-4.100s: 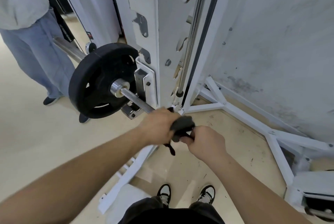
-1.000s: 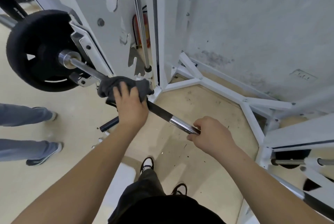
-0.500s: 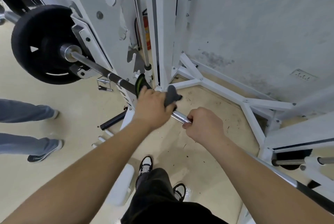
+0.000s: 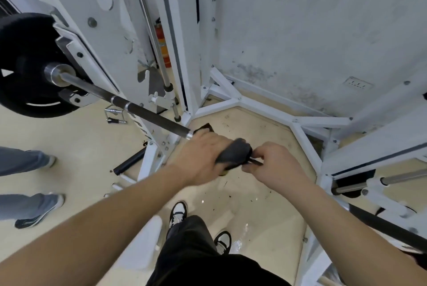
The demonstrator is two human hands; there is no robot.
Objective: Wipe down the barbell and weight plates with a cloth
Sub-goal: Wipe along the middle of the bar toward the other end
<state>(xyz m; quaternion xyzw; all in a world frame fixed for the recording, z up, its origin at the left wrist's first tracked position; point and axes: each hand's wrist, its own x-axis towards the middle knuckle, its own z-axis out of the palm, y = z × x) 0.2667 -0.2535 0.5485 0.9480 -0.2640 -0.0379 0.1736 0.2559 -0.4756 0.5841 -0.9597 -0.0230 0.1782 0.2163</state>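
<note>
The barbell [image 4: 147, 113] runs from upper left down to the right, across the white rack. A black weight plate [image 4: 25, 61] sits on its left end. My left hand [image 4: 203, 156] grips a dark grey cloth [image 4: 234, 153] wrapped round the bar near its middle. My right hand [image 4: 275, 165] is curled round the bar just right of the cloth, touching it. The bar is hidden under both hands and reappears dark at the lower right.
The white rack upright [image 4: 175, 38] and its floor braces [image 4: 265, 106] stand behind the bar, against a stained wall. A red fire extinguisher [image 4: 163, 45] stands behind the rack. Another person's legs and shoes [image 4: 34, 207] are at the left. My own shoes [image 4: 178, 213] are below.
My left hand has slid the cloth right along the bar, from near the plate to beside my right hand. More bare bar shows at the left.
</note>
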